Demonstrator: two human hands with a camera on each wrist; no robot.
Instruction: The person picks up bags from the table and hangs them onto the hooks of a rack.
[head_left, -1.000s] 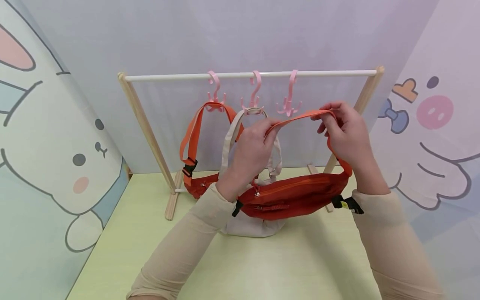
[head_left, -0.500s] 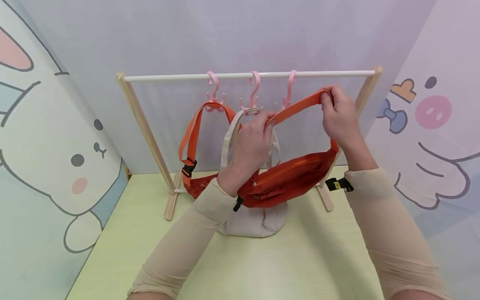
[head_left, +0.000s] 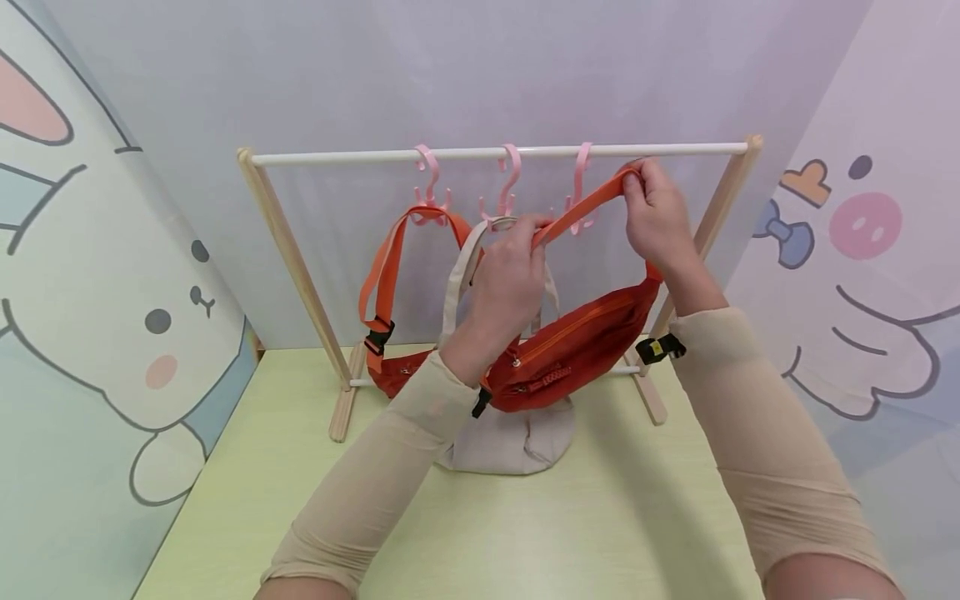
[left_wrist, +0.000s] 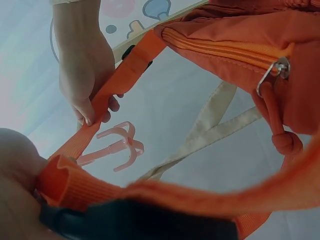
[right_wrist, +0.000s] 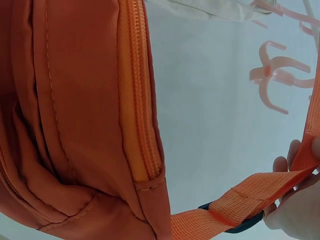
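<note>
A red-orange waist bag (head_left: 577, 346) hangs tilted from its orange strap (head_left: 585, 208), its right end higher. My left hand (head_left: 506, 283) grips the strap near the middle hook; in the left wrist view the strap folds at that hand's fingers. My right hand (head_left: 660, 208) pinches the strap higher up on the right, just below the rod. Between the hands, behind the strap, hangs the right pink hook (head_left: 582, 187), partly covered; its prongs (right_wrist: 272, 75) show apart from the strap in the right wrist view. A black buckle (head_left: 660, 347) dangles by the right sleeve.
A white rod (head_left: 660, 150) on a wooden stand (head_left: 288, 250) carries the hooks. Another orange bag (head_left: 386, 375) hangs from the left hook (head_left: 429, 179), a cream bag (head_left: 510, 442) from the middle hook (head_left: 512, 171). Below lies a pale green tabletop (head_left: 525, 533).
My right hand has risen and then shifted slightly left, lifting the strap and the bag's right end. My left hand has stayed almost in place on the strap.
</note>
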